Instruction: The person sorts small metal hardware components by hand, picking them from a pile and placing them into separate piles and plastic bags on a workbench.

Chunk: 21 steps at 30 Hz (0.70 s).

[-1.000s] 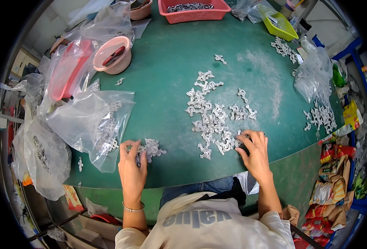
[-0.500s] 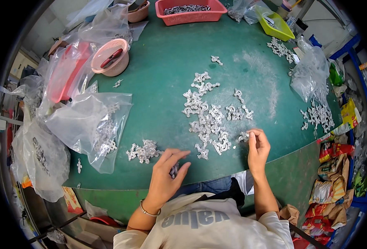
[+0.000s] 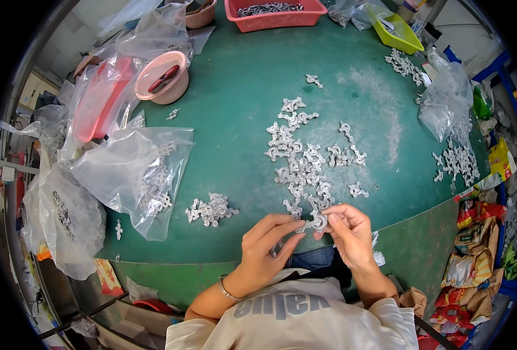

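Note:
Near the table's front edge, my right hand (image 3: 353,233) pinches a small silver metal casting (image 3: 317,221) with a rounded, hook-like shape. My left hand (image 3: 267,245) has its thumb and fingers closed at the casting's left end. A bit of grey metal shows inside the left hand's curled fingers, mostly hidden. Just beyond the hands spreads a loose pile of similar silver castings (image 3: 299,160). A smaller heap of castings (image 3: 213,210) lies to the left of my left hand. One single casting (image 3: 358,190) rests beyond my right hand.
Clear plastic bags (image 3: 133,169) with castings cover the table's left side. A pink basket (image 3: 173,87) holds a red-handled tool. At the far edge stand a red tray (image 3: 276,22) of metal pieces and a yellow-green basket (image 3: 398,38). More castings (image 3: 458,164) and a bag (image 3: 448,102) lie right.
My right hand has moved left and toward me, and a casting now lies near where it was. My left hand has moved right; both hands now meet at one casting.

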Each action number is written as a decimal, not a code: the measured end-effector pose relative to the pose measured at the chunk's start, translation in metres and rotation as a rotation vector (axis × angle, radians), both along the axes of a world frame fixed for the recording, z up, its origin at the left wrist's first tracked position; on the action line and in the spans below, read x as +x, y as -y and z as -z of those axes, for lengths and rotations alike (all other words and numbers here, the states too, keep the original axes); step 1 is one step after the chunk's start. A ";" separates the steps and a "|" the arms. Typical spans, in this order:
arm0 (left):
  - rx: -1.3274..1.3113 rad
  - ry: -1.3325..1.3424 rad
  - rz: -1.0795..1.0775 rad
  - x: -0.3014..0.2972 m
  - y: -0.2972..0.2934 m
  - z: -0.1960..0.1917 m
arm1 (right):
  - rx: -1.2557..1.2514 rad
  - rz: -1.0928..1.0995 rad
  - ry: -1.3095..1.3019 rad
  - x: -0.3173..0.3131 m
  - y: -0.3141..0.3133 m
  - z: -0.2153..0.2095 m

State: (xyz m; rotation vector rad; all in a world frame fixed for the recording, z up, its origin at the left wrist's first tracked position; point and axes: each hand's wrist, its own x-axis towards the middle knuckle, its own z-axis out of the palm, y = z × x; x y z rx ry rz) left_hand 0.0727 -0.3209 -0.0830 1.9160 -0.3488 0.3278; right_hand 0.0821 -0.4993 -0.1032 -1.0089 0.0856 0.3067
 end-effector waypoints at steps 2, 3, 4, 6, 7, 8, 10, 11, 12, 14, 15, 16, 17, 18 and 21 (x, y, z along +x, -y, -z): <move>-0.014 0.004 -0.007 -0.001 -0.001 0.000 | -0.047 -0.009 0.059 0.000 -0.001 -0.003; -0.024 -0.001 -0.006 -0.001 -0.001 0.000 | -0.057 -0.011 0.066 -0.001 -0.001 -0.004; -0.034 -0.006 -0.004 -0.001 -0.001 -0.001 | -0.068 -0.013 0.073 -0.001 -0.001 -0.006; -0.060 -0.029 0.004 -0.002 -0.001 -0.002 | -0.077 -0.009 0.088 -0.001 -0.001 -0.006; -0.075 -0.048 0.010 -0.002 -0.001 -0.004 | -0.076 -0.003 0.096 -0.002 -0.001 -0.005; -0.090 -0.067 0.017 -0.003 -0.001 -0.005 | -0.075 0.004 0.104 -0.003 -0.001 -0.005; -0.145 -0.199 0.036 -0.004 -0.005 -0.001 | -0.143 -0.052 0.150 -0.003 0.002 -0.001; -0.172 -0.266 0.046 -0.004 -0.008 0.000 | -0.178 -0.079 0.173 -0.002 0.004 0.000; -0.142 -0.266 -0.017 -0.003 -0.011 0.000 | -0.295 -0.087 0.184 -0.001 0.006 -0.001; -0.081 -0.267 -0.144 -0.002 -0.023 0.000 | -0.529 -0.106 0.206 0.006 0.009 -0.003; -0.020 -0.195 -0.226 0.000 -0.033 0.004 | -0.588 -0.003 0.194 0.010 0.015 0.006; 0.041 -0.122 -0.308 0.001 -0.045 0.009 | -0.701 0.104 0.232 0.014 0.019 0.010; 0.125 -0.140 -0.391 0.001 -0.057 0.012 | -0.891 0.131 0.322 0.018 0.022 0.010; 0.211 -0.158 -0.472 0.000 -0.067 0.012 | -1.081 0.161 0.412 0.020 0.024 0.009; 0.390 -0.220 -0.558 -0.001 -0.083 0.013 | -1.415 0.060 0.791 0.025 0.022 0.014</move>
